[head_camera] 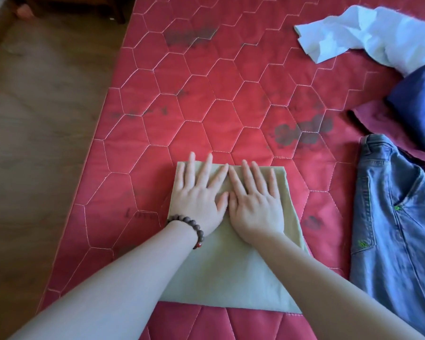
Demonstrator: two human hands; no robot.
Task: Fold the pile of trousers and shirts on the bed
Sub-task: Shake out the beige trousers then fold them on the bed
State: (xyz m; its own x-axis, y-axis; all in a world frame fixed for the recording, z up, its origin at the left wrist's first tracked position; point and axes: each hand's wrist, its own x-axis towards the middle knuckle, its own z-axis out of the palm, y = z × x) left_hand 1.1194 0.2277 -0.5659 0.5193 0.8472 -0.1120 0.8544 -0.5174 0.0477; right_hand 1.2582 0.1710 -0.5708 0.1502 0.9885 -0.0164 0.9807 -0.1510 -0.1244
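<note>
A pale green garment (221,271) lies folded into a flat rectangle on the red quilted bed (206,99), near its front edge. My left hand (199,192), with a bead bracelet at the wrist, presses flat on the garment's far left part, fingers straight and spread. Beside it my right hand (253,200) presses flat on the far right part, fingers straight. The two hands touch at the thumbs and forefingers. Blue jeans (393,217) lie spread out at the right.
At the far right a crumpled white garment (368,33), a dark blue cloth (417,104) and a maroon cloth (378,121) lie heaped together. The bed's left edge drops to a wooden floor (42,119). Dark furniture stands at the top left.
</note>
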